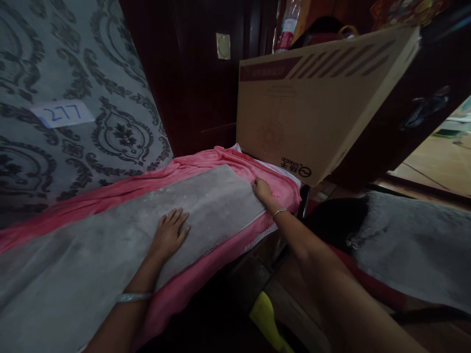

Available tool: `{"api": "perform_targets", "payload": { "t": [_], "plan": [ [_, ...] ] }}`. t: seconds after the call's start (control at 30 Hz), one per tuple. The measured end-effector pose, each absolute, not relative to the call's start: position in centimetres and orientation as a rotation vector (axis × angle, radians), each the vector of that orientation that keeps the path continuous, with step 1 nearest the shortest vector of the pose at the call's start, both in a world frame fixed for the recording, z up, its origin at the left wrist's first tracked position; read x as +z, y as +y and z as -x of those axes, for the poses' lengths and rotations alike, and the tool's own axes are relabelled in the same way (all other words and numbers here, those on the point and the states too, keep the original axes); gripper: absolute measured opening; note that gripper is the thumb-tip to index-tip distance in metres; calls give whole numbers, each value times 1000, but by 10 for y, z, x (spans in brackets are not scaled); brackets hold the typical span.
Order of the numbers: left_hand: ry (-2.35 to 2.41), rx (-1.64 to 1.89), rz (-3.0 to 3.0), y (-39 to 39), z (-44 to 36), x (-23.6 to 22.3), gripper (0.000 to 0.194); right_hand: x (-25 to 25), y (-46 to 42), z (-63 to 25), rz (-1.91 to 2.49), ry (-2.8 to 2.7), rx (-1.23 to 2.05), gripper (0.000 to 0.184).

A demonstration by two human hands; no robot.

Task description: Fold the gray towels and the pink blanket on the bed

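Observation:
A long grey plush cover (pixel 209 201) lies flat over a pink blanket (pixel 206 267) on a narrow bench or bed. My left hand (pixel 169 235) rests palm down on the grey cover, fingers spread. At the cover's far right end, my right hand (pixel 261 189) has its fingers curled closed at the edge, apparently pinching the cover's corner. The fingertips are partly hidden. Pink cloth shows around the grey cover on its far and near sides, bunched along the wall.
A large cardboard box (pixel 309 108) leans behind the bench end, with a bottle (pixel 287 32) behind its top edge. Patterned wallpaper (pixel 121 127) with a paper marked 277 (pixel 62 113) stands left. A grey fluffy seat cover (pixel 415 245) is at right; something yellow (pixel 267 318) lies below.

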State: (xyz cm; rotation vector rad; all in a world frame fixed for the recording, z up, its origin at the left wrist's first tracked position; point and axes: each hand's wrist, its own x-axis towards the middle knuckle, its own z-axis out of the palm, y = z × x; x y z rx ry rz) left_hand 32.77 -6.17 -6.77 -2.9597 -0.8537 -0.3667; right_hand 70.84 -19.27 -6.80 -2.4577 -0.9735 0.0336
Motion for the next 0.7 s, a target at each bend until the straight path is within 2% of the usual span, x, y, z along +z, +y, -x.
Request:
{"api": "perform_targets", "payload": {
  "t": [0.5,0.6,0.7],
  "plan": [
    [-849,-393,2960,-61,-328,-73,52,-56,-228,-690,2607,-1156,-20,36],
    [-861,-410,2973,-60,-330,-75,51,-44,-218,-669,2589,-1254,-98,41],
    [-936,-403,2972,-74,-329,-74,49,-46,-205,-629,2436,-1577,-191,53]
  ]
}}
